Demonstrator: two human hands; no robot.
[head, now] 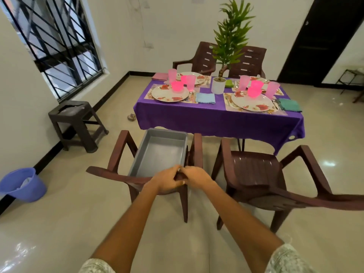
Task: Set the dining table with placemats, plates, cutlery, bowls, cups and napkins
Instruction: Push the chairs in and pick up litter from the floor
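Four place settings on purple-clothed desk (pixel 216 117): floral plates (pixel 170 93), pink cups (pixel 191 82), napkins (pixel 205 98). Left hand (pixel 167 179) and right hand (pixel 194 177) meet, fingers curled; grasp unclear. Grey tray (pixel 157 150) on chair (pixel 122 174).

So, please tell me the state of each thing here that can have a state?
grey tray: empty, resting on a chair seat
near right plate: set on its placemat, pink bowl on it
blue napkin: folded, flat on the table
purple bucket: tilted
dark door: shut
left hand: fingers curled, touching the right hand
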